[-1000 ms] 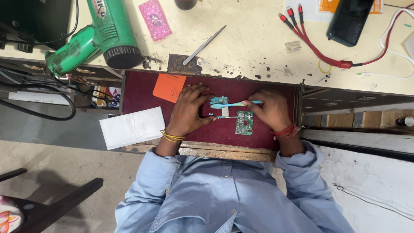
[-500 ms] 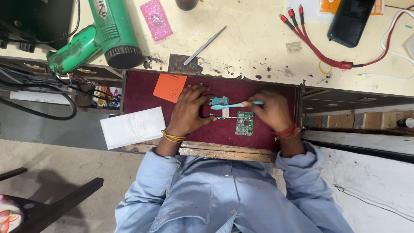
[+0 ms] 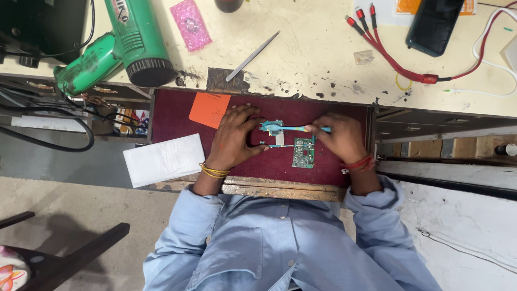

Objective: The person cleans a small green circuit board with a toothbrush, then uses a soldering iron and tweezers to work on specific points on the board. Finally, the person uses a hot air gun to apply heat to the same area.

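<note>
Your left hand (image 3: 232,137) rests fingers-spread on the maroon mat (image 3: 177,116), seemingly steadying the teal circuit-board holder (image 3: 274,134), while your right hand (image 3: 339,139) pinches a blue-handled brush (image 3: 301,129) over it; just below lies a thin, fragile green circuit board (image 3: 303,153), best held by its edges.

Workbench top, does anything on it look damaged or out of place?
Yes. The cream workbench has a chipped, dark patch at its front edge beside the metal tweezers, with dark specks scattered along that edge. Nothing looks spilled.
</note>
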The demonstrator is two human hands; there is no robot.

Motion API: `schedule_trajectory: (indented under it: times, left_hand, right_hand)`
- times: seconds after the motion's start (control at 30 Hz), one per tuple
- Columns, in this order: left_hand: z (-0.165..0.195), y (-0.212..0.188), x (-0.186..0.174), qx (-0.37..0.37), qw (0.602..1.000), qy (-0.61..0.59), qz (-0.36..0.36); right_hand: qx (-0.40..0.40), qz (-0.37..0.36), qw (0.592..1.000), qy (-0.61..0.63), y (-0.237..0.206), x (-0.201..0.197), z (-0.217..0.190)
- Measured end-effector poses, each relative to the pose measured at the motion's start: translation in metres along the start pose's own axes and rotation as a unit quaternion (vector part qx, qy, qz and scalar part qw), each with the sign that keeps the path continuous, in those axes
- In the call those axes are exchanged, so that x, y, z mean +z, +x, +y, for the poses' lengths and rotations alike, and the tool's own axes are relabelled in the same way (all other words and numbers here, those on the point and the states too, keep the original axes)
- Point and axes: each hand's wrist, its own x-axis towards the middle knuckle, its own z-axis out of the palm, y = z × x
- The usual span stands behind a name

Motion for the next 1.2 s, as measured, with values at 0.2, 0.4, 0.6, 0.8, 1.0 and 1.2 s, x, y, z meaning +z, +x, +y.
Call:
schedule_trajectory:
  times: [0.2,0.4,0.6,0.8,1.0,1.2]
  left_hand:
    - [-0.001,0.000,0.001,0.000,1.000,0.002,0.003]
    - [-0.001,-0.001,0.002,0.000,1.000,0.003,0.000]
    - [0.000,-0.002,0.002,-0.007,1.000,-0.003,-0.006]
    - [0.000,-0.002,0.001,-0.001,1.000,-0.005,-0.003]
    - [-0.001,0.000,0.001,-0.003,1.000,-0.004,-0.002]
    - [-0.001,0.000,0.000,0.005,1.000,-0.003,0.002]
  right_hand:
    - [0.015,0.002,1.000,0.013,-0.003,-0.007,0.003]
    - [0.031,-0.016,0.999,0.042,-0.004,-0.010,0.003]
    - [0.054,-0.032,0.997,0.051,-0.003,-0.011,0.004]
    - [0.062,-0.049,0.995,0.062,-0.003,-0.017,0.007]
    - [0.084,-0.066,0.993,0.040,0.000,-0.015,0.012]
    - [0.114,-0.108,0.987,0.030,0.004,-0.014,0.011]
